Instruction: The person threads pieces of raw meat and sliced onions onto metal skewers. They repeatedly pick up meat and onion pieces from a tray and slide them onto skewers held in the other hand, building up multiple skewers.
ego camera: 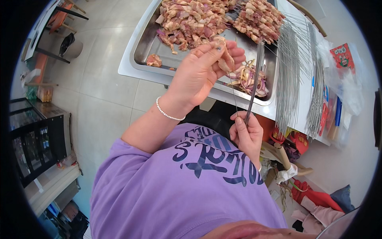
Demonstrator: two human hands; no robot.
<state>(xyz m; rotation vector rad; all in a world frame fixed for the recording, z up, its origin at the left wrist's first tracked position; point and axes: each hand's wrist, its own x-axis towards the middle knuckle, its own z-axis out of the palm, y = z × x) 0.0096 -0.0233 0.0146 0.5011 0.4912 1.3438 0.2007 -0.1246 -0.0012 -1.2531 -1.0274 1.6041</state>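
My left hand [209,61], palm turned up, pinches a strip of raw meat [226,61] between thumb and fingers. A thin metal skewer [233,92] runs from the meat down to my right hand [246,131]. That hand also grips a bundle of metal skewers [253,89] pointing up past the tray's near edge. The metal tray [146,67] holds a large heap of raw meat pieces [191,22] with onion, a pile of loaded meat skewers [259,19], sliced red onion [252,79] and a lone meat piece [154,60]. My left fingers partly cover the tray's middle.
Many bare metal skewers [288,77] lie on the white table [304,113] right of the tray, with plastic bags [347,86] beyond them. A wooden chair frame [282,155] and clothes [319,197] are below right. A glass-doored fridge [38,143] stands at left.
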